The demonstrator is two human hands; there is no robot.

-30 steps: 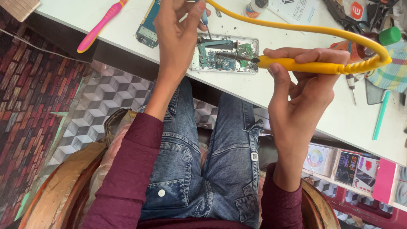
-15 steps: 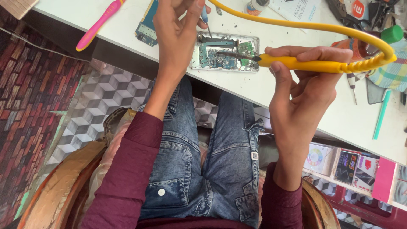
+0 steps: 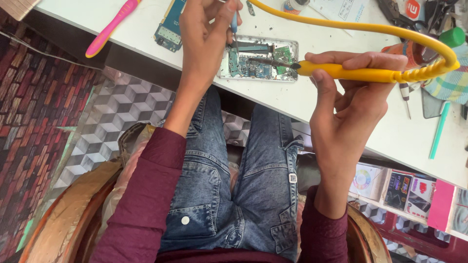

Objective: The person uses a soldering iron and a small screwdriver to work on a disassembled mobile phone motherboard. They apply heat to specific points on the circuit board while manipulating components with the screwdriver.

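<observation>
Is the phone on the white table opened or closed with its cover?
Opened. The phone lies without a cover, its green circuit board showing, and the yellow soldering iron in the right hand points into it.

Bright, even daylight; soft shadows under table [image 3: 292, 104] edge; sharp overall, slightly blurred at upper right.

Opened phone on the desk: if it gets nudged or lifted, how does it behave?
The opened phone lies flat, so it probably slides, not tips. Its exposed circuit board looks fragile; a lift by the frame edges seems safer. The soldering iron in the right hand has its tip on the board, so a nudge may smear the joint.
</observation>
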